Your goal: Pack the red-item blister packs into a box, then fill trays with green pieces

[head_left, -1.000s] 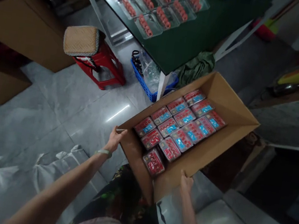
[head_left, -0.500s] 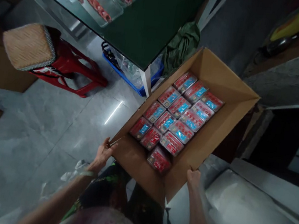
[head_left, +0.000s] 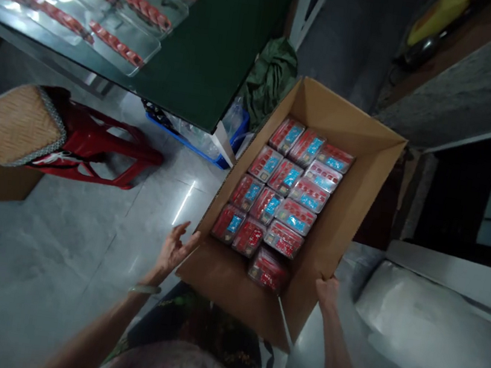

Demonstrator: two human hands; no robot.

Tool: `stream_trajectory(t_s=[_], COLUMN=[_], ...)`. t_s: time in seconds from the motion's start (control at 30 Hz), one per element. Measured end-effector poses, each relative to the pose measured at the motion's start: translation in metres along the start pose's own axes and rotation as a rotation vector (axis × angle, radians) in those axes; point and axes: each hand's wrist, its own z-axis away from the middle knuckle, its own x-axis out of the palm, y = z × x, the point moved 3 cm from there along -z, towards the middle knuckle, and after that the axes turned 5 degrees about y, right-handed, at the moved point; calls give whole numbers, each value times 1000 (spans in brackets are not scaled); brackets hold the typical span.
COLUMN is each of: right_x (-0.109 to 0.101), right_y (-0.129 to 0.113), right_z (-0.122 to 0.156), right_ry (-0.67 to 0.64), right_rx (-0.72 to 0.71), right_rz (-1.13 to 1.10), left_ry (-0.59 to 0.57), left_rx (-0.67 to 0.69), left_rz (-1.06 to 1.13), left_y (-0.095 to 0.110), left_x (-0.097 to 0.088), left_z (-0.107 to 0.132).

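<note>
a cardboard box was seen above a tiled floor, packed with rows of red and blue plastic packs. its near corner was gripped by the right hand, with fingers curled over the rim. the left hand was open, fingers spread, just beside the box. a green-topped table and a red stool stood beyond.
</note>
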Motion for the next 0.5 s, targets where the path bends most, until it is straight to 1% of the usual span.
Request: stream_trajectory(t_s=[0.03,0.07,0.1,0.13,0.2,0.23,0.27,0.3,0.33,0.37,0.4,0.43,0.5], right_x=[0,0,-1,-2,-4,-6,-8,-9,-10,-11,-11,-11,-9], right_y=[-1,-3,-5,-7,-11,-13,-14,-16,-17,-18,-18,-18,-15], right_z=[0,1,2,2,4,5,7,8,9,9,9,9,7], right_ry=[0,0,-1,-3,-5,-5,-4,-2,0,2,6,12,30], right_rx=[9,13,15,16,18,16,13,9,4,2,2,5,13], right_rz=[-5,-10,-12,-13,-11,-11,-12,-15,-18,-22,-25,-27,-30], left_ry=[85,170,285,399,458,444,416,375,324,238,145,80,-64], left_rx=[79,167,317,501,628,681,690,680,649,589,510,449,300], left_rz=[3,3,6,-1,26,87,109,127,148,170,200,216,253], left_y=[17,39,66,97,150,171,185,192,191,183,169,152,111], left_x=[-9,-18,-29,-40,-55,-59,-61,-58,-52,-42,-28,-13,21], left_z=[-7,-17,-28,-38,-59,-65,-68,-66,-59,-49,-36,-21,5])
